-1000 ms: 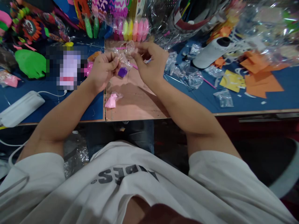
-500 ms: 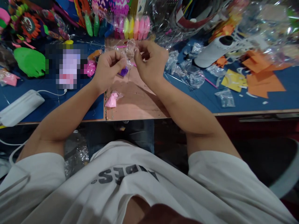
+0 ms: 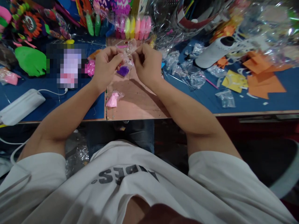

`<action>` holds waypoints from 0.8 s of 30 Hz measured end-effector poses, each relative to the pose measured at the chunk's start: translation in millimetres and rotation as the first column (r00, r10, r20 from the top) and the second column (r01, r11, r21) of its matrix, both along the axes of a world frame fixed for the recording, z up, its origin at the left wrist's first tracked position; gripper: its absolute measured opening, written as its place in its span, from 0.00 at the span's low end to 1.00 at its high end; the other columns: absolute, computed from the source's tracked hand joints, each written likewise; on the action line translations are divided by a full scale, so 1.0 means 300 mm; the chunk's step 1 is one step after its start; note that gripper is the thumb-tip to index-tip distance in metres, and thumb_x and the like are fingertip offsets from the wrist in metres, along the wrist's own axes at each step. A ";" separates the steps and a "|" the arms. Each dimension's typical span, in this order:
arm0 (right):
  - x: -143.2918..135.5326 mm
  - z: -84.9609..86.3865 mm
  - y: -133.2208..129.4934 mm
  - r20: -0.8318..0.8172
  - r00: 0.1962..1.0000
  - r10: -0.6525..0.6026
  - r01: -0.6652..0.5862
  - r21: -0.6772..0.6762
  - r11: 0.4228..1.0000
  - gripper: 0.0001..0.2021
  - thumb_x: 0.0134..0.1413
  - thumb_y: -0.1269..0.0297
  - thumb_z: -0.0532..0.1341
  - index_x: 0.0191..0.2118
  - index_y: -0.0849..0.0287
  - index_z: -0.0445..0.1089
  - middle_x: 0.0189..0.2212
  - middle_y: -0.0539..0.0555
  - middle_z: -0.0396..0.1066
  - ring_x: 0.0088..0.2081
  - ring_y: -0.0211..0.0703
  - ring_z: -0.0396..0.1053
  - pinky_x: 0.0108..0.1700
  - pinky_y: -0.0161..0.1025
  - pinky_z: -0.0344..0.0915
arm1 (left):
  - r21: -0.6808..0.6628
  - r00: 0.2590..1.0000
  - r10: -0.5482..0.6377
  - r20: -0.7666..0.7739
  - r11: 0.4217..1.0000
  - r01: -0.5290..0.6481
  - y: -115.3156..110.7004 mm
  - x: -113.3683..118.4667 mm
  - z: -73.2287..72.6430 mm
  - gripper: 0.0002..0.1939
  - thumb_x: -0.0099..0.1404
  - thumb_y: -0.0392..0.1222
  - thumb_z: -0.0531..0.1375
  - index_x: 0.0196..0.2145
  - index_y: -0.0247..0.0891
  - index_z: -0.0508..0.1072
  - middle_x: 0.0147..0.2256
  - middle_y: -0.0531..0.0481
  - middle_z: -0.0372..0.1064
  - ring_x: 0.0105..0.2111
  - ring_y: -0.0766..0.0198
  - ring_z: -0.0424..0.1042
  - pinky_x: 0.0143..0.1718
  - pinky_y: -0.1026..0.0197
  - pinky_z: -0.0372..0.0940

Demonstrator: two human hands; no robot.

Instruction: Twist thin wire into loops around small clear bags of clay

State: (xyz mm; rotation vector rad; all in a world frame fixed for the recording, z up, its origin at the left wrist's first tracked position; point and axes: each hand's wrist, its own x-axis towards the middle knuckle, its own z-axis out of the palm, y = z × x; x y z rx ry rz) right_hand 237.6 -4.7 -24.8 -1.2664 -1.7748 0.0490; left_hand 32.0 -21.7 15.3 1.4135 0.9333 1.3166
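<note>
My left hand [image 3: 105, 67] is closed in a pinch at the edge of a crumpled clear plastic bag [image 3: 129, 56]. From the other side, my right hand [image 3: 149, 64] pinches the same plastic between thumb and fingers. The fingertips partly hide the plastic. Just below it, by my left fingertips, is a small purple packet [image 3: 123, 71]; whether it touches the hand I cannot tell. Nearer the table's front edge lies a pink lump of clay in a clear wrapper [image 3: 113, 99]. Both hands are over the bare wooden board [image 3: 137, 102].
To the left are a phone [image 3: 69, 67], a white power bank [image 3: 23, 105] on a cable and a green clay shape [image 3: 30, 60]. Coloured clay sticks [image 3: 133, 28] stand behind. On the right lie a white glue gun-like object [image 3: 212, 53], orange sheets [image 3: 265, 82] and plastic scraps [image 3: 225, 98].
My right hand has shifted slightly left, toward my left hand. More of the purple packet now shows below the fingers. The pink lump has stayed put.
</note>
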 end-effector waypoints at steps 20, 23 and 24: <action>-0.007 -0.064 0.054 -0.185 0.978 -0.095 0.112 0.082 0.990 0.22 0.81 0.37 0.52 0.34 0.42 0.52 0.29 0.50 0.69 0.33 0.53 0.60 0.40 0.53 0.56 | 0.079 0.998 -0.055 -0.041 0.995 0.058 -0.063 -0.015 0.000 0.25 0.57 0.44 0.88 0.45 0.57 0.83 0.43 0.56 0.83 0.54 0.52 0.81 0.57 0.50 0.74; -0.010 -0.071 0.051 -0.189 0.979 -0.083 0.104 0.103 0.989 0.22 0.82 0.38 0.52 0.35 0.42 0.53 0.28 0.50 0.68 0.33 0.52 0.59 0.40 0.52 0.56 | -0.021 0.993 -0.113 0.025 0.993 0.113 -0.058 -0.019 -0.015 0.22 0.60 0.41 0.86 0.44 0.62 0.84 0.46 0.56 0.85 0.63 0.48 0.82 0.52 0.52 0.79; -0.009 -0.073 0.051 -0.187 0.980 -0.074 0.095 0.104 0.990 0.22 0.82 0.40 0.53 0.35 0.42 0.53 0.29 0.50 0.68 0.33 0.52 0.59 0.40 0.52 0.56 | -0.067 0.990 -0.129 0.053 0.989 0.132 -0.054 -0.020 -0.019 0.21 0.61 0.40 0.85 0.43 0.62 0.84 0.46 0.56 0.85 0.65 0.48 0.82 0.50 0.53 0.80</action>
